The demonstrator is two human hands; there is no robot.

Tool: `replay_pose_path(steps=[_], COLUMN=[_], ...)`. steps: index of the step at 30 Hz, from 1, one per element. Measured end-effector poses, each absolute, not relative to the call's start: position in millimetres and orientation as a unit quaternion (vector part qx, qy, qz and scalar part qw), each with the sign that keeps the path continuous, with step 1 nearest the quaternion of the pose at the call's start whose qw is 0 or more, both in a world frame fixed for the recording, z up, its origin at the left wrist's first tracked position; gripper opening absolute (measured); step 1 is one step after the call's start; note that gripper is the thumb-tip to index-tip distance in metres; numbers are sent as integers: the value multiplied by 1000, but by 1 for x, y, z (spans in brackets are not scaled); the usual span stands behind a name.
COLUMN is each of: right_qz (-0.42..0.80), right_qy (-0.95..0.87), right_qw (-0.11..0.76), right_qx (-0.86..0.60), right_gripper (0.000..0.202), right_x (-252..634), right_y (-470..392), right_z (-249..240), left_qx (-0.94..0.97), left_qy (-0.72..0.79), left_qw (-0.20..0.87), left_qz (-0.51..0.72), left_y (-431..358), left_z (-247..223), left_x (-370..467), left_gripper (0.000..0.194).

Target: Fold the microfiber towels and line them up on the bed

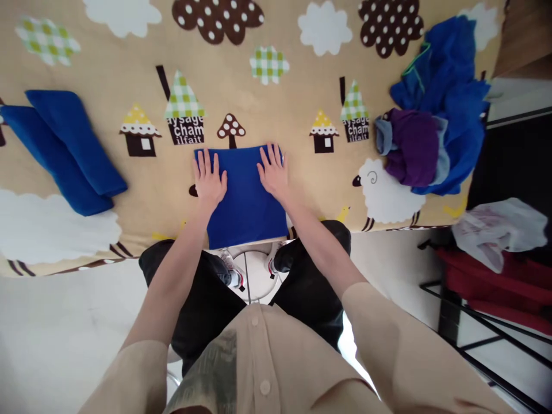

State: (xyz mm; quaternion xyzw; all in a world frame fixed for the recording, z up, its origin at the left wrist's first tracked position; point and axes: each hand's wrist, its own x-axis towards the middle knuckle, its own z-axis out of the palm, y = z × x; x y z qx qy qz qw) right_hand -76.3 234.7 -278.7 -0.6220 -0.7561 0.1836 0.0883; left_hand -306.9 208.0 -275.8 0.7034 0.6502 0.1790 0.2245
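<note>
A blue cloth [245, 201], laid out flat as a rough rectangle, lies at the near edge of the bed-like surface in front of me. On its upper left corner rests my left hand [209, 179], palm down with the fingers spread. My right hand [273, 172] lies flat on the upper right corner, its fingers also apart. Neither hand grips the cloth. Its lower edge reaches the edge of the patterned cover [267, 109], just above my knees.
Two folded blue cloths [77, 149] lie side by side on the left. A crumpled pile of blue fabric [459, 109] with a purple garment [414, 146] sits at right. Beyond the edge, a black metal rack [478, 319] stands near red fabric [495, 282] and a whitish plastic bag [500, 227].
</note>
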Motion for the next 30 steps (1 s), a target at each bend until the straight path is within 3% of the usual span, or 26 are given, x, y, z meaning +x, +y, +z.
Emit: replay_pose_path(steps=[7,12,17,24,30], right_qz=[220,225,242,330,340], right_qy=[-808,-686,-529,-493,-466], right_qw=[80,131,175,155,114], right_qx=[-540,-680,-794,-790,-809], right_gripper=[55,53,42,12,11], right_x=[-92,-46,-23,-19,-11], right_y=[99,46,33,18,16], right_z=[-273,-279,-270,-255,-251], left_qx=[759,665,522,440,433], left_qy=[585,696,785,813,823], left_qw=[247,212,232,302,300], left_qz=[143,166,241,233,215], left_y=[64,-16,-25,-27,-27], left_z=[-270,-272,-266,-259,-252], left_x=[-271,-294,-317,-337,-344], left_gripper=[61,53,42,33,22])
